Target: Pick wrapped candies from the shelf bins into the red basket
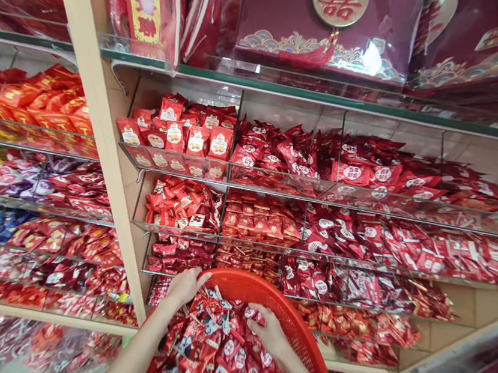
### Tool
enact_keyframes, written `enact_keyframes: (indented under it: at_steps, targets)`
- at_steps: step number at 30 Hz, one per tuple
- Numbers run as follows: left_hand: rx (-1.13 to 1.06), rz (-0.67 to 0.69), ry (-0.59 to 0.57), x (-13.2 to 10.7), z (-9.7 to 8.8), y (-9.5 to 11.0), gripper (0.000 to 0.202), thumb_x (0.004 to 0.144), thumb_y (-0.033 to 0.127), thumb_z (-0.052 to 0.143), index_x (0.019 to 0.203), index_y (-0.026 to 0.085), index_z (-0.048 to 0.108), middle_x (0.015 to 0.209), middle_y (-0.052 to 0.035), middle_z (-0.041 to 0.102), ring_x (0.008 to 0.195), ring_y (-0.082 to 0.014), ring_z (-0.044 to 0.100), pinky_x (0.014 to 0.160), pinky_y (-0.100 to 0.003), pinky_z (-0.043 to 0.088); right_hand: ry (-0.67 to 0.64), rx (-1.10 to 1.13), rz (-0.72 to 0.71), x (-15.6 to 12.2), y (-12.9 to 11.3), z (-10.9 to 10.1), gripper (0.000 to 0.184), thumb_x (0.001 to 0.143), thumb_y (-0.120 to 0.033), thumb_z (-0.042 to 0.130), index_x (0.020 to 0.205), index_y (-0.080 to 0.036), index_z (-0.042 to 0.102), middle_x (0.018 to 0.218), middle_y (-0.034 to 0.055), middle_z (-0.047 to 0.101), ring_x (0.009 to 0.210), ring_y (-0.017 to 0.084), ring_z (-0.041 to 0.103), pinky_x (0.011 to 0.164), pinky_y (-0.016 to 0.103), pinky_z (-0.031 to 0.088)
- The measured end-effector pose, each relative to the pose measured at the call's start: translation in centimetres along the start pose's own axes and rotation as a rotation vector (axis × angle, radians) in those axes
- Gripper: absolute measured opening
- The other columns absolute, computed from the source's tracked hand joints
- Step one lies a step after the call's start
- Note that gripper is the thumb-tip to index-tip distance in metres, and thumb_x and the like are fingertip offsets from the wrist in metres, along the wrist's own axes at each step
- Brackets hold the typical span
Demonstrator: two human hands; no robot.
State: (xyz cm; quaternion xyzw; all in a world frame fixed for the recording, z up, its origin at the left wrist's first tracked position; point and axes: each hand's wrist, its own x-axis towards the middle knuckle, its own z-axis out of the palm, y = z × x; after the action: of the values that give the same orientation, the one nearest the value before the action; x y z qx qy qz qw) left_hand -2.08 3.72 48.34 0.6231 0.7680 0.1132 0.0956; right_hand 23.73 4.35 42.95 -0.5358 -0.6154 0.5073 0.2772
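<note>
Left hand [186,286] grips red basket rim [290,331]; right hand [266,330] pinches wrapped candies [210,351] inside.

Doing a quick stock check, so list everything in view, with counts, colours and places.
maroon gift box: one, maroon with gold emblem, top shelf
biscuit packets: many, red, upper left bin
round-labelled pouches: many, dark red, upper right bins
wooden upright: one, pale wood, left of the bins
red plastic basket: one, red, below the bins
wrapped sweets: many, mostly red, in the basket
left hand: one, on the basket rim
right hand: one, on the sweets
</note>
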Motion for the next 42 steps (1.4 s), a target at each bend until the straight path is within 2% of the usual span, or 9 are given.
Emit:
enact_keyframes:
  at_steps: [3,10,15,19,23,26,31,36,42]
  targets:
    - [0.0,-0.006,-0.001,0.0,0.0,0.0,0.058,0.082,0.064,0.019,0.094,0.021,0.057,0.091,-0.0086,0.068,0.085,-0.0223,0.064,0.068,-0.028,0.043,0.006,0.022,0.019,0.4,0.3,0.3,0.056,0.062,-0.035,0.061,0.116,-0.021,0.055,0.119,0.0082,0.052,0.07,0.016,0.06,0.052,0.026,0.049]
    - [-0.005,-0.016,-0.011,0.1,0.0,0.1,0.058,0.082,0.064,0.02,0.097,0.022,0.057,0.094,-0.0087,0.068,0.089,-0.0224,0.063,0.07,-0.028,0.043,0.075,-0.099,-0.088,0.4,1.1,-0.4,0.071,0.058,-0.022,0.064,0.126,-0.023,0.045,0.117,0.0064,0.058,0.082,0.018,0.062,0.068,0.028,0.05]
    - [-0.007,-0.043,-0.039,0.0,-0.2,0.3,0.057,0.082,0.063,0.021,0.1,0.021,0.057,0.095,-0.0093,0.068,0.091,-0.0217,0.062,0.073,-0.028,0.042,0.19,-0.314,-0.169,-0.1,0.6,-1.8,0.059,0.069,-0.015,0.051,0.127,-0.023,0.042,0.12,0.0093,0.055,0.102,0.023,0.057,0.085,0.033,0.044]
    - [-0.008,-0.036,-0.036,-0.1,-0.2,0.2,0.056,0.083,0.062,0.021,0.098,0.022,0.057,0.094,-0.0086,0.068,0.091,-0.0215,0.063,0.073,-0.028,0.042,0.28,-0.373,-0.27,-0.8,-1.4,-2.2,0.051,0.079,-0.021,0.041,0.13,-0.025,0.036,0.125,0.0093,0.051,0.111,0.023,0.052,0.091,0.036,0.04]
    - [-0.005,-0.021,-0.027,0.0,-0.1,0.1,0.058,0.082,0.063,0.019,0.097,0.022,0.057,0.095,-0.0089,0.068,0.089,-0.0214,0.063,0.071,-0.028,0.042,0.181,-0.167,-0.278,-0.7,-2.0,-1.0,0.053,0.078,-0.031,0.046,0.13,-0.023,0.034,0.124,0.0077,0.052,0.116,0.021,0.047,0.093,0.032,0.04]
    - [-0.003,-0.009,-0.016,0.0,0.0,0.0,0.059,0.082,0.064,0.018,0.096,0.022,0.057,0.094,-0.009,0.068,0.088,-0.0217,0.063,0.07,-0.028,0.043,0.08,0.015,-0.157,0.0,-1.0,0.3,0.056,0.075,-0.032,0.051,0.127,-0.019,0.036,0.129,0.0102,0.046,0.123,0.02,0.039,0.094,0.031,0.039]
    - [0.0,-0.006,-0.012,0.1,0.1,0.0,0.058,0.082,0.064,0.019,0.096,0.022,0.057,0.092,-0.0088,0.068,0.088,-0.022,0.063,0.069,-0.028,0.043,-0.019,0.175,-0.063,0.9,0.5,1.9,0.061,0.073,-0.03,0.053,0.128,-0.02,0.032,0.121,0.0107,0.051,0.112,0.018,0.049,0.086,0.03,0.044]
    - [-0.01,-0.023,-0.015,0.0,0.0,0.1,0.056,0.082,0.062,0.019,0.094,0.023,0.057,0.092,-0.0082,0.068,0.087,-0.0223,0.064,0.07,-0.028,0.044,0.164,0.003,-0.199,1.0,0.3,1.8,0.065,0.071,-0.033,0.054,0.13,-0.021,0.029,0.11,0.0085,0.055,0.096,0.018,0.057,0.083,0.032,0.045]
    - [-0.013,-0.021,-0.015,0.1,0.2,0.0,0.057,0.082,0.063,0.019,0.095,0.022,0.057,0.092,-0.0086,0.068,0.087,-0.0225,0.064,0.07,-0.028,0.044,0.31,-0.062,-0.261,1.6,0.5,0.0,0.043,0.073,-0.032,0.049,0.113,-0.018,0.044,0.1,0.0077,0.058,0.09,0.019,0.058,0.08,0.032,0.046]
